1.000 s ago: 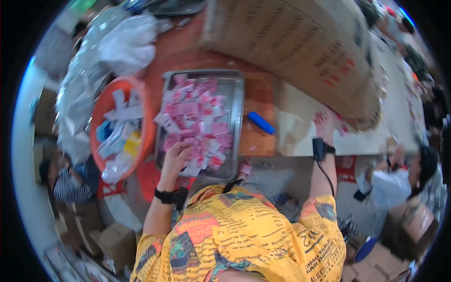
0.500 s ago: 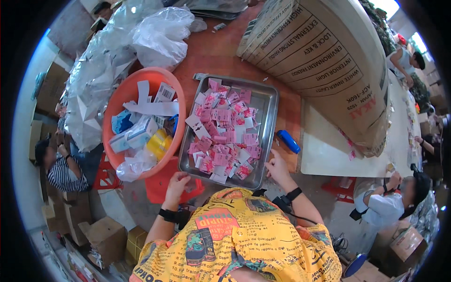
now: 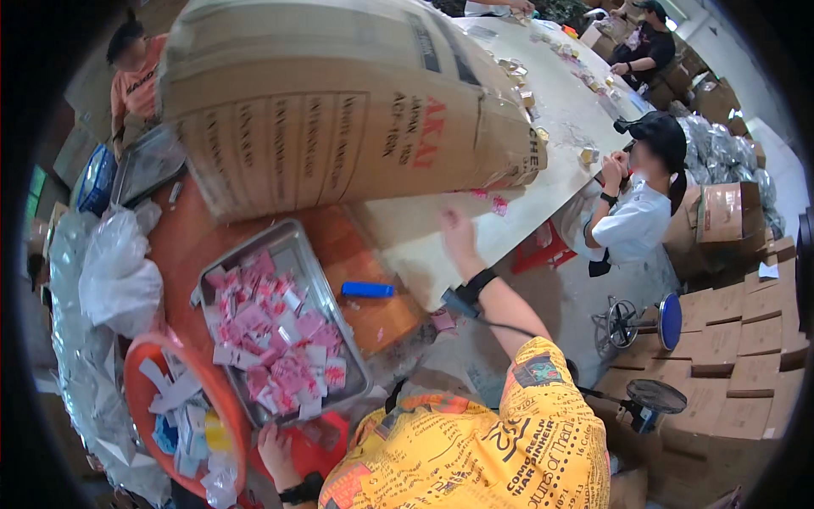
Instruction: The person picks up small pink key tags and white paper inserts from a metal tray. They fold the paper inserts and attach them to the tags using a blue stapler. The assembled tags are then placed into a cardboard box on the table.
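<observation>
A metal tray (image 3: 349, 352) filled with a heap of small pink-and-white printed cards (image 3: 280, 331) sits at the table's edge in front of me. Beside the tray's near corner is my left hand (image 3: 275, 454), its fingers loosely apart at the rim and no object visible in them. My right hand (image 3: 459, 236) is stretched out over the cream tabletop (image 3: 407, 229), close to a few pink cards (image 3: 498, 206). Motion smears its fingers, so I cannot make out whether they hold anything. A blue stapler-like object (image 3: 367, 289) lies right of the tray.
A large cardboard box (image 3: 339, 127) fills the far side of the table. Left of the tray stands an orange tub (image 3: 140, 373) of paper and plastic scraps, with clear plastic bags (image 3: 123, 271) behind. A person (image 3: 636, 204) sits across the cream table. Behind me stands a fan (image 3: 656, 396).
The view has turned to the right. My right hand has left the tray's side and reached out over the cream table. My left hand stays by the tray's near corner.
</observation>
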Action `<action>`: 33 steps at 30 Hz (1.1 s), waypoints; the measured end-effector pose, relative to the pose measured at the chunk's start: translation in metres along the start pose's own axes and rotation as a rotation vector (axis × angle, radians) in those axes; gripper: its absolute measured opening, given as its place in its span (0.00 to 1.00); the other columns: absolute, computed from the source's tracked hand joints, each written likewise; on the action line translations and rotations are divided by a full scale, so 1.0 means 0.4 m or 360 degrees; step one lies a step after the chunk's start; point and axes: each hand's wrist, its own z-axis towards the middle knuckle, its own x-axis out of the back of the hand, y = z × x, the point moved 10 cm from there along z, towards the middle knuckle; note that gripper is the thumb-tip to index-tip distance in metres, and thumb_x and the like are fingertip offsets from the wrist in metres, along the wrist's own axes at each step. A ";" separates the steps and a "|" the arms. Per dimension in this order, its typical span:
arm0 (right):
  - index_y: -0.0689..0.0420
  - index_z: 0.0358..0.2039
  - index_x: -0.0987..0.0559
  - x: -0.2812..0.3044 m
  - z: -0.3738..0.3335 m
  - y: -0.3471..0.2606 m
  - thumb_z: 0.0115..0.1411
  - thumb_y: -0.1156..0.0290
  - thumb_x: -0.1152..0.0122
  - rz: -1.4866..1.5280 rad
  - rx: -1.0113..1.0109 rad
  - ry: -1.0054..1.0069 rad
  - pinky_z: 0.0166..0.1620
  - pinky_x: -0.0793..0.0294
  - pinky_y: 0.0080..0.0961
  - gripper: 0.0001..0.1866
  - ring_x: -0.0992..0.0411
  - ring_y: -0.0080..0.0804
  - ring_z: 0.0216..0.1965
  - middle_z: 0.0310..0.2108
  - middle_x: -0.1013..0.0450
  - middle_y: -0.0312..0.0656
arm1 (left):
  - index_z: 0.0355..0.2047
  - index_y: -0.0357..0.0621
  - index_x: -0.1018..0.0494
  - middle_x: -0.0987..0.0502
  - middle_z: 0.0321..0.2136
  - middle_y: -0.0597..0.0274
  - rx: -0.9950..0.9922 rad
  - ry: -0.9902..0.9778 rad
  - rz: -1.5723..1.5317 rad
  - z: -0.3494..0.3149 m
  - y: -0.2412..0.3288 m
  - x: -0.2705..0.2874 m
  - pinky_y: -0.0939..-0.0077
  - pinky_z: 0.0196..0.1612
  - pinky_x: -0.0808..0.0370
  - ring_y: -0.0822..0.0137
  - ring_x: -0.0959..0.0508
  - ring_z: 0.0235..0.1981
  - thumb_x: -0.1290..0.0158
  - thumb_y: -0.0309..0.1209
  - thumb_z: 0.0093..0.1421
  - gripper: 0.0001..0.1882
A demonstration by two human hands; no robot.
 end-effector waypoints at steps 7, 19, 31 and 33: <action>0.67 0.42 0.30 0.552 0.386 0.238 0.54 0.54 0.45 -0.0647 -0.0256 0.1394 0.47 0.35 0.37 0.26 0.33 0.47 0.42 0.38 0.31 0.54 | 0.44 0.34 0.34 0.29 0.37 0.55 -0.0780 0.0507 0.0032 -0.136 0.124 -0.078 0.71 0.36 0.28 0.64 0.27 0.36 0.52 0.26 0.52 0.17; 0.61 0.29 0.29 0.459 0.556 0.281 0.56 0.66 0.42 0.0967 -0.0257 0.0715 0.30 0.36 0.17 0.11 0.38 0.16 0.26 0.25 0.31 0.34 | 0.57 0.33 0.52 0.27 0.38 0.46 0.0457 -0.1139 0.0294 -0.238 -0.065 -1.451 0.64 0.45 0.28 0.54 0.26 0.41 0.52 0.24 0.55 0.31; 0.66 0.30 0.26 0.426 0.750 0.064 0.56 0.63 0.42 0.1230 -0.0112 0.0205 0.29 0.33 0.18 0.16 0.33 0.16 0.26 0.25 0.26 0.37 | 0.52 0.45 0.41 0.31 0.44 0.49 -0.0052 -0.0993 0.0388 -0.092 -0.082 -1.817 0.56 0.50 0.33 0.51 0.30 0.47 0.51 0.28 0.56 0.23; 0.66 0.29 0.26 0.433 0.770 0.025 0.56 0.62 0.42 0.1244 -0.0004 0.0186 0.28 0.33 0.18 0.16 0.34 0.16 0.24 0.24 0.26 0.37 | 0.53 0.44 0.41 0.33 0.46 0.47 -0.0748 -0.0859 0.0937 -0.058 -0.013 -1.800 0.55 0.51 0.35 0.49 0.33 0.50 0.48 0.32 0.54 0.26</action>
